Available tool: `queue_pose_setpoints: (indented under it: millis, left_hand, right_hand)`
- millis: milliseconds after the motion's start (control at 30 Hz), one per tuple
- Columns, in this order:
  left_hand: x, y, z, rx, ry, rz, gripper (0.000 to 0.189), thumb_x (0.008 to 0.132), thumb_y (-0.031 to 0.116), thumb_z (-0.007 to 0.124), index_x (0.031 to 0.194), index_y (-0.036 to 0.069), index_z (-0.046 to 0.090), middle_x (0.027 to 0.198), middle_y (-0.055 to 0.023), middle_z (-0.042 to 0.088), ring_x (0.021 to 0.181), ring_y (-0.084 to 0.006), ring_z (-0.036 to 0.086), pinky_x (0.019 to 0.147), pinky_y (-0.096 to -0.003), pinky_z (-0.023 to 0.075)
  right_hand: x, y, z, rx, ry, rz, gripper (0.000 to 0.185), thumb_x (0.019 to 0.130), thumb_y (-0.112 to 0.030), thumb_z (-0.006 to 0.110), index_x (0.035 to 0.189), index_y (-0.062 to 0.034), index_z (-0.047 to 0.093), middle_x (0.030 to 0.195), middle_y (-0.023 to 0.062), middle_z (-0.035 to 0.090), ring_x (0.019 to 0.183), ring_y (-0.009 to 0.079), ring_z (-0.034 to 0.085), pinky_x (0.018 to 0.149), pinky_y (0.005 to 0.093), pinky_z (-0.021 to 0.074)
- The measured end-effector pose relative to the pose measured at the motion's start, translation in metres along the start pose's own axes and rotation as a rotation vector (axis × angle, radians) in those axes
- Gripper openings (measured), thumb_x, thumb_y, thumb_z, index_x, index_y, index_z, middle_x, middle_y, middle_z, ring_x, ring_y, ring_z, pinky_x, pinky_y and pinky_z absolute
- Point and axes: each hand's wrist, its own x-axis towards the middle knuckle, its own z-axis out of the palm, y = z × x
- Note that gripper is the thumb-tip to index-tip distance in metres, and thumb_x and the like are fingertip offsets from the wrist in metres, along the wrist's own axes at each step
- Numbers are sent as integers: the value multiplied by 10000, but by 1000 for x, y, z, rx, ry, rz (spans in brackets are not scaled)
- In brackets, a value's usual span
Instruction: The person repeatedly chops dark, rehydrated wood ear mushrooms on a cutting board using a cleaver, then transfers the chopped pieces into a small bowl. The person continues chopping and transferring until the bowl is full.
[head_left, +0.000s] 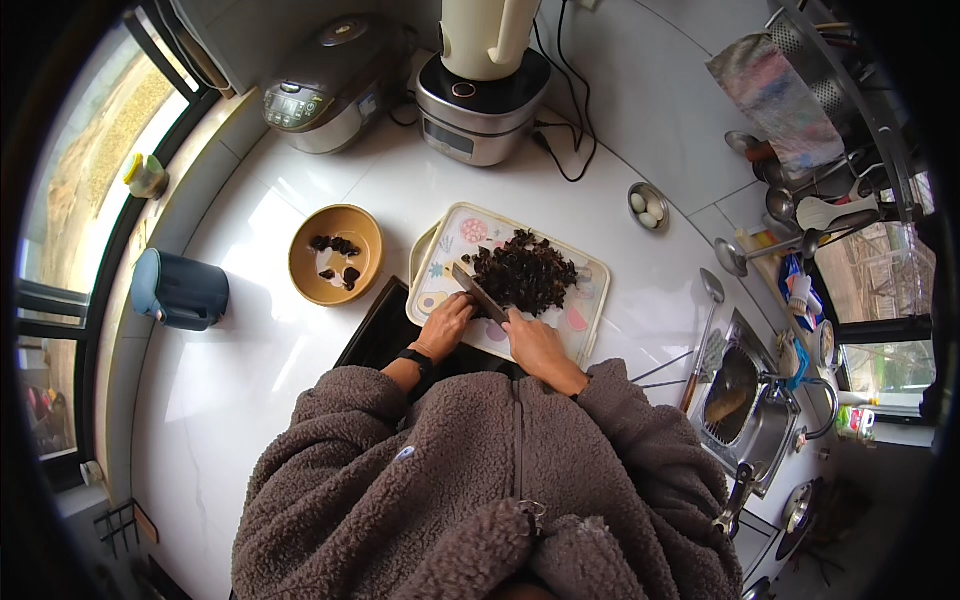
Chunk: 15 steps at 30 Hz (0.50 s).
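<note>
My right hand (537, 346) grips a kitchen knife (481, 293), its blade slanting up and left across the patterned cutting board (589, 300). At the blade's left side, my left hand (448, 325) presses with bent fingers on a dark piece, mostly hidden under the fingertips; it looks like black fungus. A heap of chopped black fungus (525, 271) covers the middle of the board, just right of the blade. Left of the board, a brown bowl (300, 257) holds several dark pieces of the same kind.
A rice cooker (330, 90) and a blender jug on its base (484, 105) stand at the back. A blue kettle (184, 289) is at the left. Right are a small metal bowl of eggs (648, 204), a ladle (703, 330) and a steel sink (772, 424).
</note>
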Motion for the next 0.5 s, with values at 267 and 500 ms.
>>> queue_pose_setpoints:
  millis: [267, 500]
  left_hand:
    - [0, -1, 1, -55, -5, -29, 146, 823, 48, 567, 949, -1, 622, 999, -119, 596, 939, -288, 595, 806, -365, 511]
    - [-3, -2, 4, -69, 17, -41, 130, 817, 50, 572, 932, 2, 610, 995, -126, 599, 941, -291, 601, 799, -367, 513]
  right_hand:
    - [20, -4, 9, 37, 12, 81, 324, 990, -269, 490, 1169, -2, 529, 766, 276, 640, 713, 482, 617, 619, 566, 463]
    - [10, -1, 13, 23, -9, 17, 275, 998, -271, 469, 1066, -10, 525, 744, 272, 642, 721, 489, 622, 635, 577, 475]
